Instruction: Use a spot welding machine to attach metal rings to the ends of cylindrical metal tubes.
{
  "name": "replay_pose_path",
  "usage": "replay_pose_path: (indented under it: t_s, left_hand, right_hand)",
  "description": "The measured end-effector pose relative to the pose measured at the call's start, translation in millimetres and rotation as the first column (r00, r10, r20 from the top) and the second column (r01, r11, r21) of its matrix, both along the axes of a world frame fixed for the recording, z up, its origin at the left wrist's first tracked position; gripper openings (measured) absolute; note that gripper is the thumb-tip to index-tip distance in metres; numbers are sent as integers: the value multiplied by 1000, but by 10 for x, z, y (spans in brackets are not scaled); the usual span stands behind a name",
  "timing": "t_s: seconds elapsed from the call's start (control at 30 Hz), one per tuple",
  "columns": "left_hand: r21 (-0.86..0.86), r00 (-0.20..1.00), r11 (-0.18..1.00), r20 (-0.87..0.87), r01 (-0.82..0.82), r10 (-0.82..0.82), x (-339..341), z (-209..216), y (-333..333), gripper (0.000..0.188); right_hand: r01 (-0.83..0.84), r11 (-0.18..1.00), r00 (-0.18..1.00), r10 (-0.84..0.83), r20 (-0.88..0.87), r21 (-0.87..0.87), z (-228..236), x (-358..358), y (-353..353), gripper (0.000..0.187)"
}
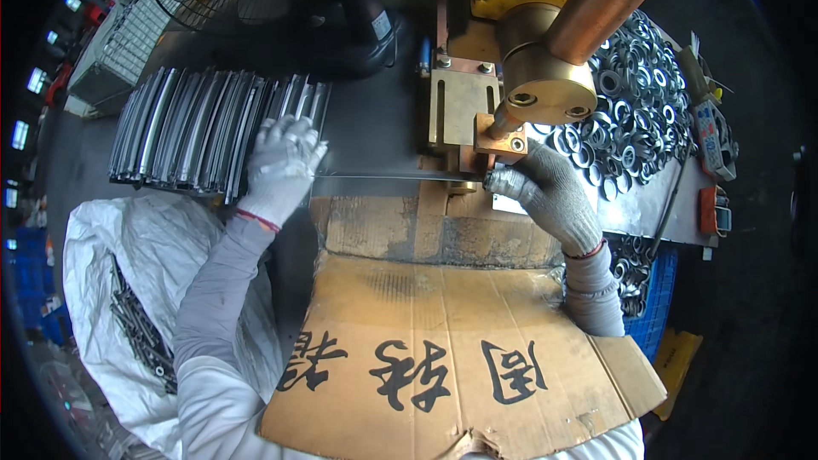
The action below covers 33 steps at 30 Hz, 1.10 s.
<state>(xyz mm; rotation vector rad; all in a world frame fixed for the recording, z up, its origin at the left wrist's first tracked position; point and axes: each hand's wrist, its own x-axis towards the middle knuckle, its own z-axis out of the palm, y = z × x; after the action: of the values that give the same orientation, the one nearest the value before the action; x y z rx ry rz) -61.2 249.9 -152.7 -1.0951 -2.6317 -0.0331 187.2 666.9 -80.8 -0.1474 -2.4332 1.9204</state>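
Note:
My left hand [286, 160], in a pale knitted glove, is at the right end of a row of thin metal strips [183, 132]. Its fingers are bent over the last strips. A long, thin metal strip [392, 176] runs level from beside this hand to the copper block [501, 138] of a machine. Close under that block is my right hand [550, 192], in a grey glove. Its fingers are curled together around something small at the strip's far end; the glove hides what it is.
Many metal rings [635, 98] are heaped at the right, beside the machine's copper arm [601, 4]. A cardboard sheet [443, 315] covers my lap. A white sack [111, 230] with metal parts stands at left, a blue crate [654, 302] at right. A fan [358, 17] stands behind.

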Motion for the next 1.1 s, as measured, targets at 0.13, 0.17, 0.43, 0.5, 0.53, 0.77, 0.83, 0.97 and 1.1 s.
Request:
replay_pose_path:
  t_s: [0.13, 0.17, 0.43, 0.5, 0.53, 0.77, 0.83, 0.97, 1.1]
  left_hand:
    - [177, 951, 938, 36, 297, -308, 379, -55, -22, 50]
    - [180, 951, 938, 36, 297, -308, 395, -18, 9, 50]
    - [135, 949, 983, 272, 126, -159, 62, -236, 11, 35]
    - [275, 888, 960, 453, -59, -76, 81, 53, 50, 28]
    - [438, 766, 866, 634, -240, -107, 63, 235, 63, 27]
    - [520, 415, 763, 835, -384, -361, -83, 1243, 383, 51]
    - [343, 427, 913, 875, -220, -226, 1, 1504, 615, 60]
    - [82, 694, 957, 672, 278, -259, 88, 1427, 932, 89]
    - [-73, 689, 926, 691, 370, -220, 135, 1456, 1215, 93]
  right_hand:
    - [14, 992, 999, -8, -45, 129, 72, 11, -39, 65]
    - [12, 992, 1000, -9, -29, 124, 101, 6, -59, 64]
    - [23, 998, 1000, -24, 7, 58, 117, 4, -52, 66]
    - [55, 998, 996, -55, 72, 3, 93, 14, -42, 69]
    - [64, 998, 995, -64, 79, 5, 73, 14, -41, 69]
    - [58, 998, 997, -58, 42, -3, -39, 1, -54, 76]
    - [59, 991, 995, -49, 90, -119, -41, -13, -46, 75]
    - [66, 994, 996, -61, 58, -89, -157, -21, -22, 76]
    - [74, 989, 996, -68, 50, -129, -176, -38, -42, 77]
